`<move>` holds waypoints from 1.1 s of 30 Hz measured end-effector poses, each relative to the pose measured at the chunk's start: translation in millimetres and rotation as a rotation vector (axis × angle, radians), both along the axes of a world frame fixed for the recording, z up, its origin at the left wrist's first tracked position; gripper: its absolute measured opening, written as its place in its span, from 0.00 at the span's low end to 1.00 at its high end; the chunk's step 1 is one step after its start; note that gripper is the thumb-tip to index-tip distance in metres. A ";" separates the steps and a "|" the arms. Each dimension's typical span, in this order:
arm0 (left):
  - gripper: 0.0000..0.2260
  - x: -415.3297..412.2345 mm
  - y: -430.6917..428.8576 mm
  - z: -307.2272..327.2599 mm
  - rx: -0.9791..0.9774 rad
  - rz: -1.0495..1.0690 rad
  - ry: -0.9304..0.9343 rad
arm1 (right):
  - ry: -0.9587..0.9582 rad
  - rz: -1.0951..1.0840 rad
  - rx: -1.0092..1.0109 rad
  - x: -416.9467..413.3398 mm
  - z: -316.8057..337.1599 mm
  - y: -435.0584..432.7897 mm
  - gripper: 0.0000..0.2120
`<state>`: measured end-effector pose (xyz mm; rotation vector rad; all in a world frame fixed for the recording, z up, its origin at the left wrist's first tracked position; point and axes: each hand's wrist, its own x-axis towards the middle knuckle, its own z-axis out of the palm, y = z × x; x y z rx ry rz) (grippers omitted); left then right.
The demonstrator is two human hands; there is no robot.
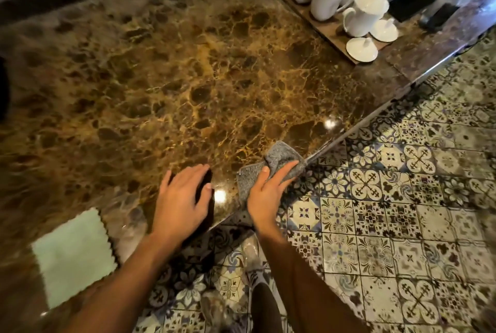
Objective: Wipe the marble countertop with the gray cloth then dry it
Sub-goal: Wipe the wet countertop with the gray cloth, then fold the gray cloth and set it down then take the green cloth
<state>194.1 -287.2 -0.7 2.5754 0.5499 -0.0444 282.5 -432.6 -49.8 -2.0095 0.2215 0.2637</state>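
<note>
The brown veined marble countertop [174,77] fills most of the head view and shines with reflections. A gray cloth [279,156] lies bunched at the counter's near edge. My right hand [268,190] presses flat on the cloth, fingers stretched over it. To its left, my left hand [179,198] rests on the marble with fingers spread and holds nothing. A pale green cloth [72,257] lies flat on the counter at the lower left, apart from both hands.
A wooden tray [335,37] with several white lidded cups and pots stands at the counter's far right. Dark bottles and a metal object stand behind it. Patterned floor tiles [402,211] lie beyond the counter edge on the right.
</note>
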 end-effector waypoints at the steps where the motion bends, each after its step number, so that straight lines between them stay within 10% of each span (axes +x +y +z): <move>1: 0.22 -11.4 -3.2 -0.7 -0.022 0.015 0.000 | 0.026 -0.009 -0.032 -12.1 2.7 8.9 0.37; 12: 0.22 -85.9 -11.7 28.1 -0.332 0.186 0.140 | 0.375 0.203 -0.305 -115.4 60.3 32.3 0.25; 23: 0.07 -114.7 5.9 93.6 -0.756 0.331 -0.045 | 0.664 -0.168 0.763 -150.1 145.1 55.3 0.24; 26: 0.04 -118.8 11.6 111.1 -0.733 0.347 -0.069 | 0.645 -0.177 0.850 -151.5 167.3 69.7 0.28; 30: 0.23 -119.8 30.9 125.6 -0.635 0.386 -0.043 | 0.640 -0.125 0.897 -151.2 183.1 94.1 0.33; 33: 0.15 -115.9 51.7 125.2 -0.642 0.452 -0.050 | 0.655 -0.106 0.915 -147.8 184.6 110.3 0.33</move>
